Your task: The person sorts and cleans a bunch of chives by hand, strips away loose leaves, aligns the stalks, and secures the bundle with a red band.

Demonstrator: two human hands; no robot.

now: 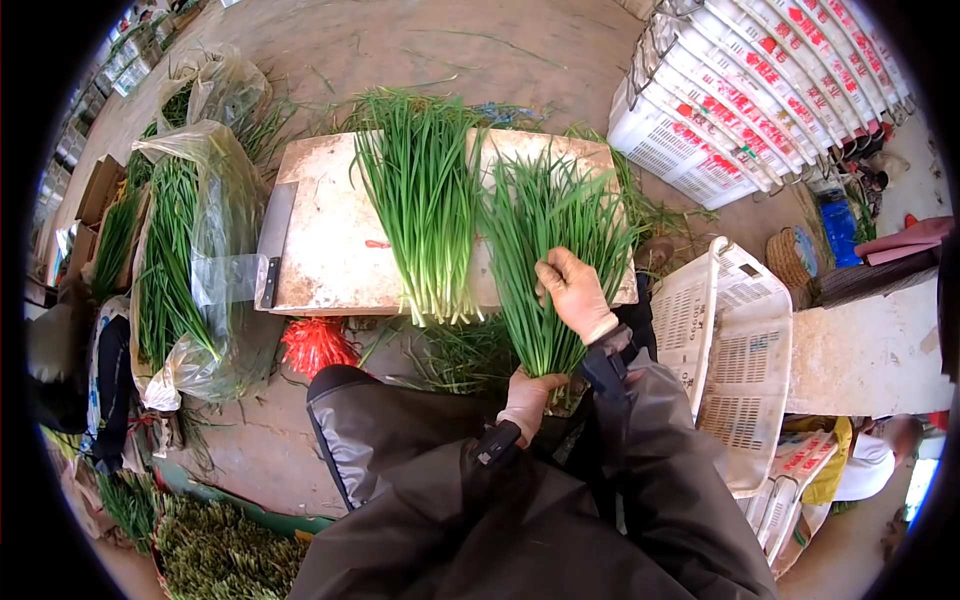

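My left hand [530, 400] is closed around the pale stem ends of a bunch of garlic chives [530, 235], at the near edge of a worn board [320, 240]. The leaves of this bunch fan out away from me over the board. Higher up on the same bunch, my right hand [575, 292] has its fingers curled in a pinch against the leaves; the fingertips are partly hidden. Beside it, to the left, a second bunch of chives [425, 210] lies on the board with its white ends toward me. A knife [275, 245] rests along the board's left edge.
A clear plastic bag [225, 200] of chives lies on the left. Red plastic ties [317, 344] sit below the board. A white crate [745, 340] stands on the right, and stacked crates [750, 90] are at the back right. Loose leaves litter the floor [480, 50].
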